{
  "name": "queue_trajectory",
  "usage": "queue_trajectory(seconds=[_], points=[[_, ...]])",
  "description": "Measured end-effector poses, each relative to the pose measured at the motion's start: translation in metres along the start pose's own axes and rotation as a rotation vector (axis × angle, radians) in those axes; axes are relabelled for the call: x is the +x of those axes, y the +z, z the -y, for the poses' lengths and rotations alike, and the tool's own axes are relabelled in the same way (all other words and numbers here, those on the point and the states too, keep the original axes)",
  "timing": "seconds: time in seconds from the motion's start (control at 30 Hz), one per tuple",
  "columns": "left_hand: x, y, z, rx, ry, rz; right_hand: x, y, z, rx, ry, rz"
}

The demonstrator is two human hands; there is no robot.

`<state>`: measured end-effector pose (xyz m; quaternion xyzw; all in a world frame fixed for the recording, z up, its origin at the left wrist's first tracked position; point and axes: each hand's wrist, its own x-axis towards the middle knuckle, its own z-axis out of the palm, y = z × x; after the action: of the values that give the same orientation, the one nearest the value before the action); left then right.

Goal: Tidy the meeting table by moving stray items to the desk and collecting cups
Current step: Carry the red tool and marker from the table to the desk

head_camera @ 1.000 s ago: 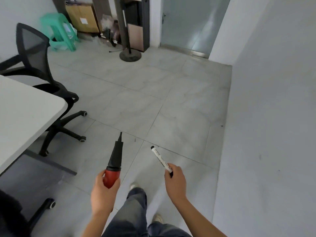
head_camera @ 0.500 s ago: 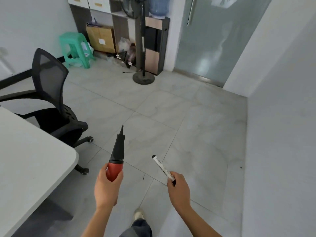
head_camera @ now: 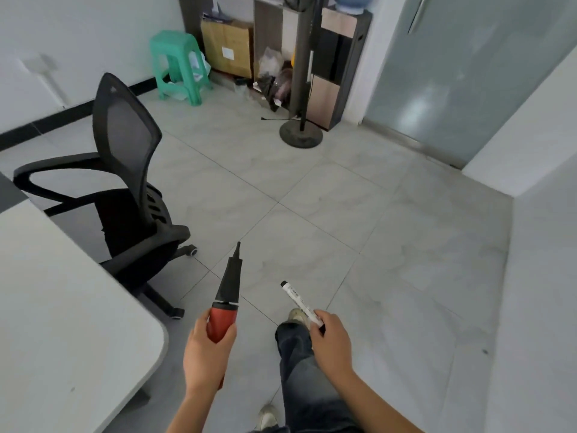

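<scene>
1. Two carried items, one per hand. The left hand (head_camera: 204,354) has its fingers wrapped round the red body of a pump (head_camera: 228,285), whose black cone nozzle points up toward twelve o'clock.
2. The right hand (head_camera: 331,342) pinches a white marker (head_camera: 298,300) by its lower end, and the black-capped tip leans toward eleven o'clock. There is dark print along the barrel, too small to read.
3. Both items are held in the air over the tiled floor at about six o'clock in the view, near each other but not touching.
4. One jeans leg (head_camera: 299,370) and two pale shoes show below the hands.
5. A white table (head_camera: 62,323) fills the eight o'clock corner.
6. One black mesh office chair (head_camera: 128,170) sits at nine o'clock, just beside the table.
7. One green plastic stool (head_camera: 178,64) stands at eleven o'clock.
8. One cardboard box (head_camera: 228,48) sits at twelve o'clock. Its white label is unreadable.
9. One fan stand (head_camera: 300,135) and one water dispenser (head_camera: 337,67) are at about one o'clock.
10. The frosted glass door (head_camera: 452,73) is at two o'clock.
</scene>
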<state>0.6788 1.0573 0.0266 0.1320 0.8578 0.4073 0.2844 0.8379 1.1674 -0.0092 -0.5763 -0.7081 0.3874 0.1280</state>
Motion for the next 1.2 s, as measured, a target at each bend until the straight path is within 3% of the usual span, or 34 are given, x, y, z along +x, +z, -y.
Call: queue_trajectory(seconds=[0.4, 0.6, 0.97, 1.2], points=[[0.18, 0.032, -0.132, -0.068, 0.036, -0.198, 0.256, -0.004, 0.114, 0.067, -0.164, -0.018], [0.243, 0.048, -0.169, -0.081, -0.034, -0.245, 0.329, 0.01, 0.136, -0.013, -0.235, 0.126], [0.44, 0.077, -0.259, -0.078, -0.092, -0.222, 0.515, 0.023, 0.21, -0.069, -0.172, 0.14], [0.589, 0.077, -0.353, -0.122, -0.016, -0.225, 0.646, 0.032, 0.29, 0.006, -0.137, 0.085]])
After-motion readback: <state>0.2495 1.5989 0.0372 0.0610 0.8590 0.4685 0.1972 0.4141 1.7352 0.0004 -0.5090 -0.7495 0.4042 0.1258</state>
